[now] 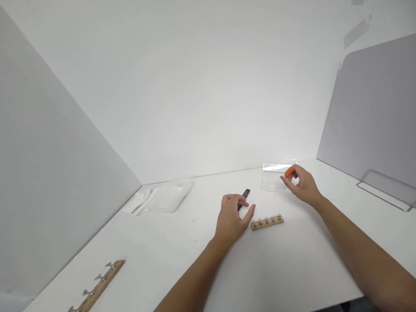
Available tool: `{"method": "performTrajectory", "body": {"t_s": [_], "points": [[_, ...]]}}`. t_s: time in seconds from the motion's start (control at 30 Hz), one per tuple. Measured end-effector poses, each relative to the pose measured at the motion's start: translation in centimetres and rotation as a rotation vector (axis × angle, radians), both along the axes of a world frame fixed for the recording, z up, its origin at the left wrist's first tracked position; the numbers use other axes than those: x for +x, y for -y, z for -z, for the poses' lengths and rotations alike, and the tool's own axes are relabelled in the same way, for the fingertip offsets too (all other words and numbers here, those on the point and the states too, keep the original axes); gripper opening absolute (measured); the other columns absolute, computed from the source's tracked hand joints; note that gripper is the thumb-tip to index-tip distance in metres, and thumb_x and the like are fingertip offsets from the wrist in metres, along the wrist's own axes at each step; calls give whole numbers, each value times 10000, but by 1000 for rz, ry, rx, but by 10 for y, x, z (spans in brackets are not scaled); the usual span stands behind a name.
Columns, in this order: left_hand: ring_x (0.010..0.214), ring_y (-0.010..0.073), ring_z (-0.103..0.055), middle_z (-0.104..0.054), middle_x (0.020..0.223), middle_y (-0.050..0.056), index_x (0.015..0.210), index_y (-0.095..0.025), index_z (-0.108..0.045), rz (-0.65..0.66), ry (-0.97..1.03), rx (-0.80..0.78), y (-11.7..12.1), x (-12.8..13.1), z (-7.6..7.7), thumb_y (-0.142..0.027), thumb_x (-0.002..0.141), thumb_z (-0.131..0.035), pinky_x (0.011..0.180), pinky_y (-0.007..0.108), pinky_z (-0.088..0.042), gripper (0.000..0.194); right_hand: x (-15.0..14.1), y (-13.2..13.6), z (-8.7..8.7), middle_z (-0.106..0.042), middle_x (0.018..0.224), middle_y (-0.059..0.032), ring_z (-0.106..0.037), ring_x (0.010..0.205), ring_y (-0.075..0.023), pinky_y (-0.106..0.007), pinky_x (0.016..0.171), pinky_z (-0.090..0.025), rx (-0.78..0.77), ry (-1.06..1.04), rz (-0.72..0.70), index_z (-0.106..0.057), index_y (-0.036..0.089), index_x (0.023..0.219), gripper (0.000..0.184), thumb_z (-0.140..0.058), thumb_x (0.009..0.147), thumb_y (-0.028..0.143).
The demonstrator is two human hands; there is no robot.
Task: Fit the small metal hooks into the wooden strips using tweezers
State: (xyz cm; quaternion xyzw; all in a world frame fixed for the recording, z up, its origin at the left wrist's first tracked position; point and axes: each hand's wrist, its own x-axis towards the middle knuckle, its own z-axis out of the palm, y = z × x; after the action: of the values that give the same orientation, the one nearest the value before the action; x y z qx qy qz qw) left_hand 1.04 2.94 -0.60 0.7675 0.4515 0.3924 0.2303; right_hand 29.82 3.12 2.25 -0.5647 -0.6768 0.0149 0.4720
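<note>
My left hand hovers over the table with its thumb apart from its curled fingers, and nothing shows between them. Partly behind those fingers lies a slim black object, its kind unclear. Just right of my left thumb is a short wooden strip with several metal screw-like pieces standing in it. My right hand is at the front right of a clear plastic tray. An orange cover sits on its index finger. Thumb and index tips come close in a pinch; anything between them is too small to make out.
A longer wooden strip with several metal wing-shaped pieces lies at the lower left. Clear plastic bags rest near the back left wall. At the right, a wire stand is by a grey panel. White walls enclose the table.
</note>
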Motion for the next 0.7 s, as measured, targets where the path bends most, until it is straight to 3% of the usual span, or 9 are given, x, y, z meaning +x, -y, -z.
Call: {"method": "performTrajectory", "body": {"t_s": [0.27,0.43,0.7], "points": [[1039,291,-598,-690,1052,95,935,-240,-595,0,7,-6,1,0,-2,-390,889,-661,603,354,-542,171,9,-3,0,-687,857,-48,-647,786,-238,-393,715,-500,38,117,15,-584,256,898,250,-546,1015,474],[1058,292,-590,-691,1043,88,935,-242,-592,-2,7,-2,1,1,-2,-390,892,-661,599,344,-537,169,11,-4,-1,-681,846,-51,-649,771,-239,-368,639,-474,74,128,97,-576,253,891,271,-531,1019,488],[1076,295,-583,-689,1027,90,943,-241,-591,3,7,12,1,0,0,-374,891,-667,641,359,-555,162,19,-8,2,-719,907,-59,-642,742,-232,-372,670,-464,100,111,213,-633,249,895,310,-502,1025,499]]}}
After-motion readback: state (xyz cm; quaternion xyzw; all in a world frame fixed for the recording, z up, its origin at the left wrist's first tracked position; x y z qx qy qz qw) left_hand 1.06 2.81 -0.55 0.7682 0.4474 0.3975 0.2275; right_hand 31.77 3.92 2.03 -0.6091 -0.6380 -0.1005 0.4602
